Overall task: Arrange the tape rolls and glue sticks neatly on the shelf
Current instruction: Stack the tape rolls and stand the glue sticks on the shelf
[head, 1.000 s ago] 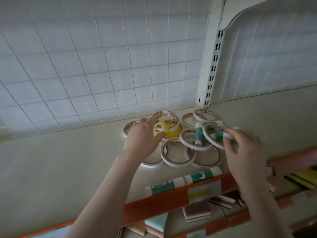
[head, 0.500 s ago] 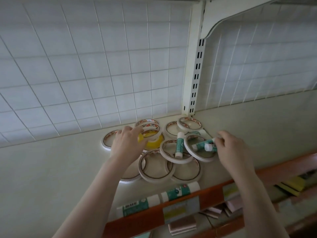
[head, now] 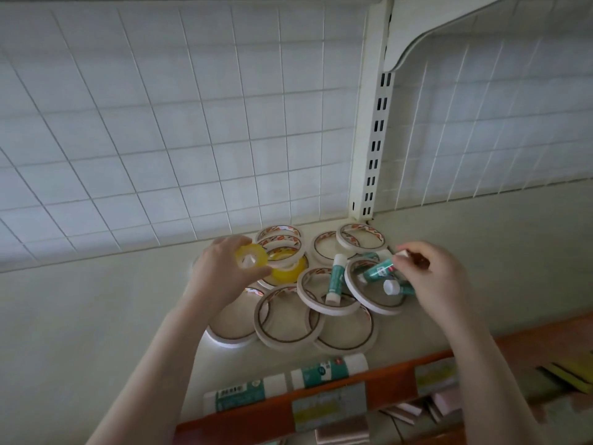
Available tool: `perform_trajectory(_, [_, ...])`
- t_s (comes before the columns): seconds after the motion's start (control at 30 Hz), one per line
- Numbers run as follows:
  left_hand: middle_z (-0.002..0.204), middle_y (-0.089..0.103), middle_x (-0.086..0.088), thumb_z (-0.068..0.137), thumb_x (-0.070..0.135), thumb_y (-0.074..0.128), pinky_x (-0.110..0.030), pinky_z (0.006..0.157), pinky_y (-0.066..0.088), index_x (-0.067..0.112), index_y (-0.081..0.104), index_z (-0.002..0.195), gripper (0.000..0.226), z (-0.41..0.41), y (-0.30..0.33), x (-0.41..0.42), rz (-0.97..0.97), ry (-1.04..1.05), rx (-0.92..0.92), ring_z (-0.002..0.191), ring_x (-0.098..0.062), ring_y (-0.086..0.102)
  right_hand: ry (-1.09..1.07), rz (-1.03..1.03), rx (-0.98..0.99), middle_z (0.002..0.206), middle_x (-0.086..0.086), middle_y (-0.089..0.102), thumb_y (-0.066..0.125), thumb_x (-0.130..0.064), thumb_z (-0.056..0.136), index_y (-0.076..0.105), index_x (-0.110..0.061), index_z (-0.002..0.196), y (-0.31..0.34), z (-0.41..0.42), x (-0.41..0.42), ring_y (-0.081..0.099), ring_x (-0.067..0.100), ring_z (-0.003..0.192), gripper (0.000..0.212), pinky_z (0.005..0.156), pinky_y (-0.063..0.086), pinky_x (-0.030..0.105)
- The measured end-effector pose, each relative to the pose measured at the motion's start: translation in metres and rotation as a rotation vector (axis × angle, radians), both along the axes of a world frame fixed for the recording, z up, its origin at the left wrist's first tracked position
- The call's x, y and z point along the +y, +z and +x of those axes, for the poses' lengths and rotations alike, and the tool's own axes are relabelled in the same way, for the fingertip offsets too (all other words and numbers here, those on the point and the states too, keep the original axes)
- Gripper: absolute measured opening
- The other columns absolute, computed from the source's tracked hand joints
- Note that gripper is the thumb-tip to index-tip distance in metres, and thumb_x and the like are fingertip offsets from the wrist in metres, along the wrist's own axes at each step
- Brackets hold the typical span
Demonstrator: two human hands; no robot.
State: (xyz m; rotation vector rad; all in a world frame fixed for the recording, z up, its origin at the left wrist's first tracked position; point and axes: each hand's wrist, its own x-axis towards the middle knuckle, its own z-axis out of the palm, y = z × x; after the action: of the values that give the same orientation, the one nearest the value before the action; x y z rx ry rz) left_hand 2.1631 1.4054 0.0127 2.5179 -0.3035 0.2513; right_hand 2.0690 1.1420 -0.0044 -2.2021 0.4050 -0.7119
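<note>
Several thin white tape rolls [head: 287,319] lie jumbled and overlapping on the pale shelf [head: 80,316]. My left hand [head: 218,277] grips a small yellow tape roll [head: 251,260] lifted above the pile; a second yellow roll [head: 290,273] lies beneath it. My right hand [head: 433,277] holds two small green-and-white glue sticks [head: 380,272] over the right side of the pile. Another small glue stick [head: 335,281] lies across two tape rolls. Two large glue sticks [head: 329,369] lie end to end at the shelf's front edge.
A white wire grid [head: 192,123] backs the shelf, with a slotted upright post [head: 373,149] and bracket at the right. An orange price rail [head: 321,409] runs along the front edge. Lower shelves hold pink and yellow stationery [head: 449,403].
My left hand has lifted the yellow tape roll off the pile. My right hand has gathered a second glue stick and shifted slightly. The camera view has tilted upward.
</note>
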Motion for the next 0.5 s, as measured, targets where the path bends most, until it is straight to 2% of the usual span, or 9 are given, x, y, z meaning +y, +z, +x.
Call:
perform_trajectory(0.1, [0.111,0.055,0.000,0.070,0.035,0.079,-0.030,0.087,0.042,0.022,0.059,0.122,0.058,-0.008,0.007,0.001,-0.073,-0.032,-0.024,0.102,-0.020,0.054,0.099,0.014,-0.042,0.081,-0.005,0.064,0.065,-0.018,0.086,0.066,-0.014,0.093,0.004,0.000,0.008,0.062,0.016,0.075,0.008,0.064,0.047,0.025])
perform_trajectory(0.2, [0.104,0.050,0.006,0.069,0.028,0.080,-0.025,0.083,0.041,0.023,0.061,0.121,0.055,-0.018,0.011,0.003,-0.151,-0.062,-0.045,0.094,-0.014,0.053,0.096,-0.126,-0.112,0.086,-0.002,0.063,0.065,-0.018,0.086,0.067,-0.014,0.099,0.007,0.002,0.014,0.056,0.013,0.074,0.014,0.060,0.038,0.012])
perform_trajectory(0.27, [0.105,0.048,0.006,0.069,0.023,0.080,-0.018,0.079,0.036,0.022,0.061,0.122,0.056,-0.025,0.013,0.007,-0.162,-0.061,-0.065,0.088,-0.010,0.050,0.069,-0.157,-0.191,0.089,0.002,0.063,0.066,-0.014,0.086,0.068,-0.011,0.104,0.011,0.003,0.018,0.054,0.014,0.075,0.019,0.061,0.035,0.015])
perform_trajectory(0.33, [0.107,0.048,0.006,0.069,0.022,0.080,-0.014,0.078,0.032,0.021,0.060,0.123,0.057,-0.033,0.014,0.014,-0.153,-0.046,-0.085,0.089,-0.008,0.048,0.050,-0.194,-0.284,0.090,0.009,0.066,0.068,-0.009,0.083,0.068,-0.007,0.104,0.015,0.004,0.025,0.057,0.020,0.074,0.021,0.067,0.038,0.023])
perform_trajectory(0.43, [0.106,0.048,0.006,0.068,0.022,0.081,-0.015,0.080,0.033,0.020,0.061,0.121,0.056,-0.048,0.015,0.030,-0.126,0.006,-0.121,0.093,-0.011,0.050,0.064,-0.254,-0.392,0.083,0.014,0.067,0.072,-0.006,0.078,0.069,-0.004,0.095,0.022,0.008,0.037,0.060,0.027,0.067,0.017,0.065,0.042,0.027])
perform_trajectory(0.5, [0.105,0.049,0.006,0.067,0.022,0.082,-0.017,0.081,0.034,0.019,0.062,0.120,0.057,-0.059,0.015,0.042,-0.098,0.052,-0.138,0.094,-0.013,0.051,0.106,-0.304,-0.418,0.079,0.013,0.065,0.072,-0.006,0.077,0.069,-0.005,0.092,0.025,0.011,0.049,0.057,0.025,0.061,0.015,0.062,0.041,0.026])
